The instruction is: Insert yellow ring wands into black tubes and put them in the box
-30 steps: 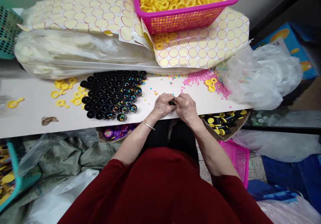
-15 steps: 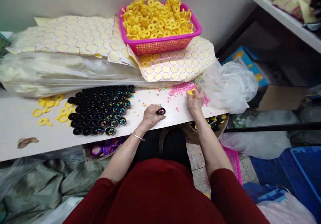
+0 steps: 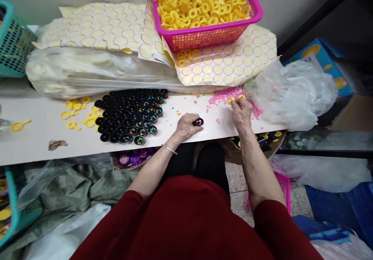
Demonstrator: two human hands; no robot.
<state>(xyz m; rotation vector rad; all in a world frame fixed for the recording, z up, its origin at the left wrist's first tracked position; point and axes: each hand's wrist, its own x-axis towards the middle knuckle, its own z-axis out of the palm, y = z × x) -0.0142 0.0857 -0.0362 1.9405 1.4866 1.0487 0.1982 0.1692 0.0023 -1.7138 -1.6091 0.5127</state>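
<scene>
Both bare forearms [image 3: 151, 171] reach forward, apart; the left hand [image 3: 186, 127] curls in a grip while the right hand [image 3: 242, 114], slightly farther out, pinches.

one head-worn camera looks forward and steeply down, near above the lap, with the red top [image 3: 195, 217] filling six o'clock. the left hand [image 3: 186, 127] sits close to mid-view, the right hand [image 3: 241, 114] at three. the white tabletop [image 3: 32, 139] crosses from nine towards three; the pink basket [image 3: 208, 36] at twelve is cropped by the upper edge.
</scene>
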